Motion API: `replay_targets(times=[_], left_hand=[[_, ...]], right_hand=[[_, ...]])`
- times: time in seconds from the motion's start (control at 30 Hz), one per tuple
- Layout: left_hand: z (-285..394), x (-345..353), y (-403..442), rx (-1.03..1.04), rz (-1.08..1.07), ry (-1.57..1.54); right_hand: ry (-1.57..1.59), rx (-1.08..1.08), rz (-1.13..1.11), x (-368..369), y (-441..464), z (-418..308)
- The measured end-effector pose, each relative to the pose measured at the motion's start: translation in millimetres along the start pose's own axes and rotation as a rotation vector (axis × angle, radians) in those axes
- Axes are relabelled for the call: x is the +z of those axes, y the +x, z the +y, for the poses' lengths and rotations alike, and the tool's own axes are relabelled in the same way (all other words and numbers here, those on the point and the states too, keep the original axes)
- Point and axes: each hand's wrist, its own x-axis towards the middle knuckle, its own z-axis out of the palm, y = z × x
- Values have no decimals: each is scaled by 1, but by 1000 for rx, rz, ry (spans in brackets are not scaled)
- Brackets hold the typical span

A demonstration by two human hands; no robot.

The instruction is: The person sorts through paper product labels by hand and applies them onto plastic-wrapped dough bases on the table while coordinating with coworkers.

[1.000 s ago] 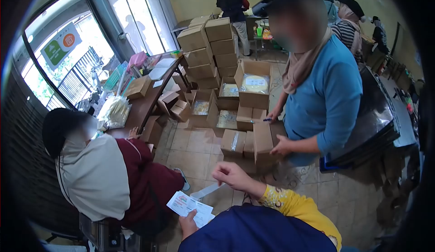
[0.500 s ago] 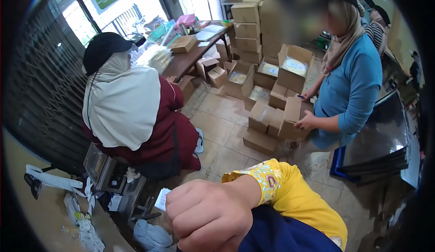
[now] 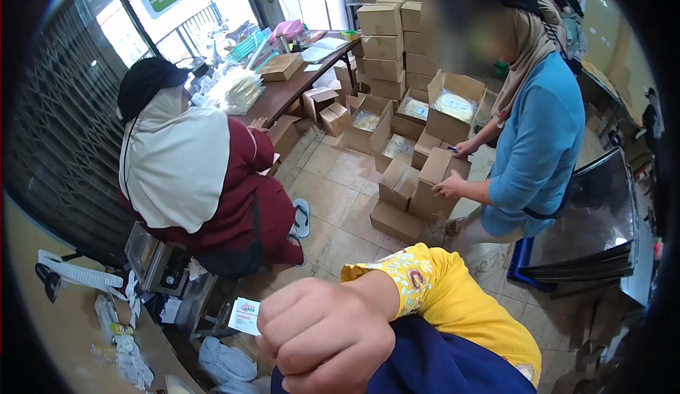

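My right hand (image 3: 326, 334), in a yellow embroidered sleeve (image 3: 453, 288), is raised close to the camera with its fingers curled into a fist. Its fingertips and anything between them are hidden. A white printed card (image 3: 246, 316) shows just left of the knuckles, partly covered by the fist. Whether the fist touches the card cannot be made out. My left hand is out of view, and dark blue cloth (image 3: 432, 362) fills the bottom centre.
A seated person in maroon (image 3: 177, 160) is at the left, beside a cluttered table (image 3: 280, 100). On the right, a standing person in blue (image 3: 531, 132) holds a pen and touches a carton (image 3: 432, 181). Open cartons (image 3: 365, 121) cover the floor beyond. A plastic bag (image 3: 227, 358) lies lower left.
My right hand has come up near the camera as a fist, and my left hand has gone from sight. The view has shifted. The person in blue leans further over the carton.
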Motion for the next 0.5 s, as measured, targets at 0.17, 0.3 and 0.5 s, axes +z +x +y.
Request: replay_targets(times=[0.17, 0.3, 0.5], left_hand=[[-6, 29, -1, 12, 73, 20], [-15, 60, -3, 19, 140, 42], [-26, 81, -18, 47, 233, 69]], right_hand=[[-60, 27, -96, -68, 1, -8], [-151, 106, -33, -119, -1, -21], [-29, 100, 73, -156, 3, -28]])
